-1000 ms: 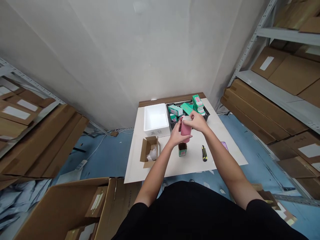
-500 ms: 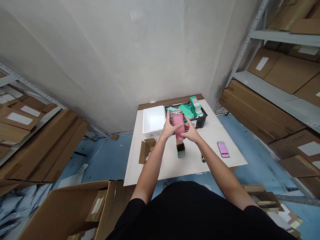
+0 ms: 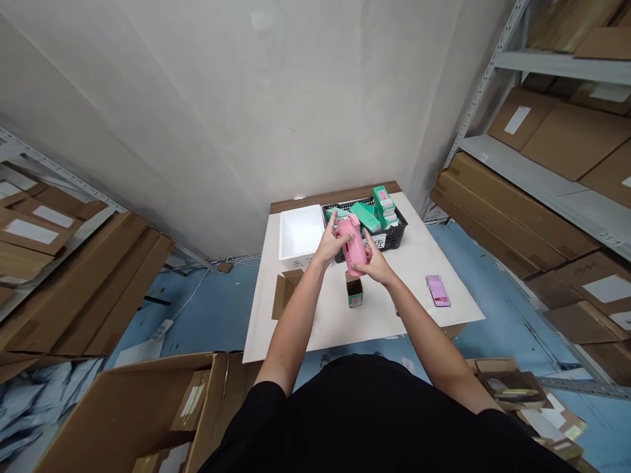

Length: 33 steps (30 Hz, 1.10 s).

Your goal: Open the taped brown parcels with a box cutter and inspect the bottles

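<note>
Both my hands hold a pink tumbler [image 3: 351,246] above the table, its top tilted to the left. My left hand [image 3: 332,240] grips its upper left side, thumb across the front. Lower down, my right hand [image 3: 375,264] wraps its right side near the base. Just below the tumbler stands a small green box [image 3: 355,299] with its top open and dark inside. Behind my hands, a black plastic basket [image 3: 395,240] holds several green boxes [image 3: 365,217]. Left of my left forearm sits an open brown carton [image 3: 282,297], partly hidden by the arm.
A white foam box [image 3: 302,234] stands at the back left of the table [image 3: 320,332]. A phone [image 3: 438,291] lies on the right side. Shelves with cardboard boxes [image 3: 562,141] flank both sides, and a large open carton [image 3: 123,401] is at lower left.
The tumbler has turned and tilted in my hands, so its lid with a pink flap now shows at the upper right. Both hands still hold it.
</note>
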{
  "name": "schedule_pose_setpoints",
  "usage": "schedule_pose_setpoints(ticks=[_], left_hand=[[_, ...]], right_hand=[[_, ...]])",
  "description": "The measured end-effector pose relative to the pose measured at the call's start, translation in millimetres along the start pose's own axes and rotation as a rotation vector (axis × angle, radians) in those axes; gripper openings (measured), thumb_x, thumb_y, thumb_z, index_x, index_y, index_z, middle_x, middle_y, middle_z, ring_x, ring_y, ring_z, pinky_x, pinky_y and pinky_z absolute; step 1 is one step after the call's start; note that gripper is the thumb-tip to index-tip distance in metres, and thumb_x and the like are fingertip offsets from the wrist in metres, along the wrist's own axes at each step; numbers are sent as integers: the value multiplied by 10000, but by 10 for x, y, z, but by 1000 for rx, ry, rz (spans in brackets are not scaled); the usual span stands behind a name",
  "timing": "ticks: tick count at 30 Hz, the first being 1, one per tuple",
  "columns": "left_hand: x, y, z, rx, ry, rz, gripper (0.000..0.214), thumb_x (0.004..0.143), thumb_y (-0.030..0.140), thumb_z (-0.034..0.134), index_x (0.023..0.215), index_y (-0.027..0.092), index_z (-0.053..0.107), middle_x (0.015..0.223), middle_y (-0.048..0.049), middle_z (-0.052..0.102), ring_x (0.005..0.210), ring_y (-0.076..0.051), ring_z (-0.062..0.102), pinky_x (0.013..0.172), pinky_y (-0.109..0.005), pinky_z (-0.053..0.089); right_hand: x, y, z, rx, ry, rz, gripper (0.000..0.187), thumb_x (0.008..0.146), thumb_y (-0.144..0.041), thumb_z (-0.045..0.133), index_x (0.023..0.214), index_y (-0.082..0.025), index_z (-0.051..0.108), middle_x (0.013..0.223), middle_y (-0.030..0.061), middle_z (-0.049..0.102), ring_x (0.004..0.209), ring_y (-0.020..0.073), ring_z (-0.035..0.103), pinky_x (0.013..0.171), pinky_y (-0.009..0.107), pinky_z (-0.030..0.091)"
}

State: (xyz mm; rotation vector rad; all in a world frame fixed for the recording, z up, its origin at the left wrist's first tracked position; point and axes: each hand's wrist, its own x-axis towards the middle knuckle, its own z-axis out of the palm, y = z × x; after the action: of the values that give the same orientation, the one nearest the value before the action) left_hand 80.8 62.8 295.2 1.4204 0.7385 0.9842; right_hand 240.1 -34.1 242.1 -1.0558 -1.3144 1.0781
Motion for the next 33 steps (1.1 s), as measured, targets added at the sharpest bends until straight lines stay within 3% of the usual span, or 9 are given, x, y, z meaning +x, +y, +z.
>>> schedule_pose_setpoints(ticks=[4, 7, 11, 14, 17, 20, 25, 29, 33], left_hand=[[24, -67, -24, 13, 27, 16, 1411, 708, 414, 998, 1763, 278, 70, 1358, -130, 706, 1159, -256, 711, 1070, -445, 573], [35, -122, -38, -37, -27, -14, 1435, 720, 412, 988, 1761, 297, 8, 1294, -106, 736, 1088, -228, 734, 1042, -446, 589], [51, -194, -16, -50, -31, -5, 1495, 641, 386, 1032, 1759, 346, 41, 1483, -131, 641, 1178, -251, 717, 1050, -438, 593], [62, -234, 3, -34, -14, -45, 1528, 620, 397, 1041, 1762, 314, 28, 1455, -153, 658, 1155, -277, 726, 1035, -472, 600], [65, -261, 6, -61, -35, -69, 1420, 705, 451, 989, 1760, 321, 47, 1460, -157, 653, 1205, -280, 704, 1058, -473, 581], [75, -296, 1, 22, 3, -33, 1363, 671, 424, 1009, 1747, 333, 177, 1515, -155, 603, 1221, -270, 684, 1053, -436, 579], [104, -421, -22, 106, 10, -25, 1055, 697, 401, 962, 1617, 223, 477, 1282, -129, 723, 1031, -241, 725, 980, -438, 608], [69, -504, -55, 112, -52, -20, 819, 727, 396, 915, 1459, 191, 611, 1360, -136, 707, 1178, -274, 694, 1073, -455, 560], [16, -557, -100, 191, -90, -50, 732, 711, 364, 915, 1366, 176, 650, 1347, -129, 714, 1204, -287, 680, 1080, -459, 546]], right_hand=[[-1, 73, -13, -21, 60, 8, 1461, 674, -448, 972, 1762, -342, 3, 1409, 126, 662, 1167, 304, 703, 1019, 506, 602], [-3, 136, -17, 41, 0, 40, 1387, 737, -458, 910, 1758, -354, -23, 1372, 110, 677, 1147, 293, 713, 984, 489, 617], [-18, 209, -2, -18, 120, 59, 1408, 700, -440, 923, 1759, -368, -2, 1337, 99, 677, 1079, 281, 719, 932, 467, 634], [-35, 247, 8, -41, 126, 44, 1407, 705, -456, 926, 1760, -359, 0, 1402, 117, 653, 1117, 285, 712, 937, 456, 633], [-51, 270, 5, -37, 87, 40, 1358, 753, -468, 883, 1758, -353, -23, 1360, 101, 683, 1099, 277, 725, 945, 449, 628], [-63, 290, 5, -183, 200, 73, 1407, 684, -466, 940, 1760, -360, 40, 1351, 92, 688, 1096, 293, 717, 970, 469, 619], [-74, 376, 46, -127, 152, 62, 1360, 728, -449, 897, 1759, -347, 18, 1404, 100, 658, 1140, 284, 706, 995, 459, 606], [-112, 494, 61, -163, 190, 127, 1322, 696, -408, 897, 1756, -358, 108, 1314, 77, 676, 1070, 285, 711, 951, 464, 618], [-181, 738, 4, -144, 163, 111, 1284, 686, -378, 884, 1748, -348, 161, 1387, 92, 646, 1157, 283, 682, 1014, 468, 587]])
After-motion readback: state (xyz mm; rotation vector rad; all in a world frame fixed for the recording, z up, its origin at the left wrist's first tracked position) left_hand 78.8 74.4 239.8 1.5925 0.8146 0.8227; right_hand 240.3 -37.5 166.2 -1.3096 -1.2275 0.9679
